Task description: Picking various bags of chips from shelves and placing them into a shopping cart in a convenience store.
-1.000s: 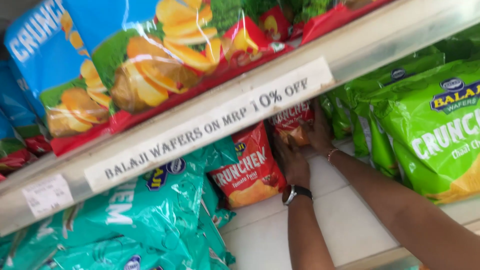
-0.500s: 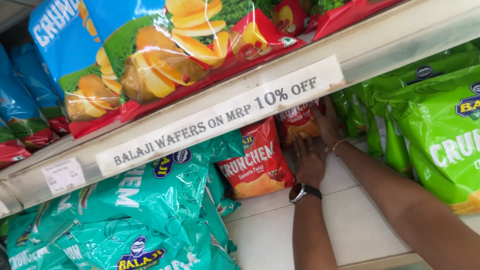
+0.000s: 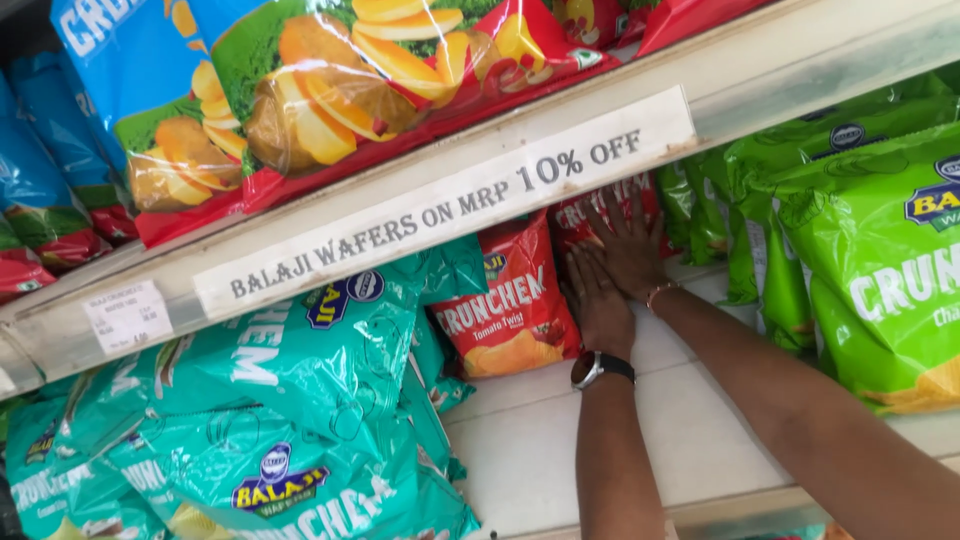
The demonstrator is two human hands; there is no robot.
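Both the left hand and right hand lie flat and spread on the rear red chip bag, holding nothing; hard pressing could crush the chips

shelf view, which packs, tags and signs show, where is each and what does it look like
red packs: lower shelf back, under both hands.
teal packs: lower left, piled.
green packs: lower right, upright.
blue-red packs: upper shelf.
white strip sign: shelf edge, long.
price tag: left, small, white.

Bright, even daylight, sharp focus; deep shadow beneath the upper shelf.
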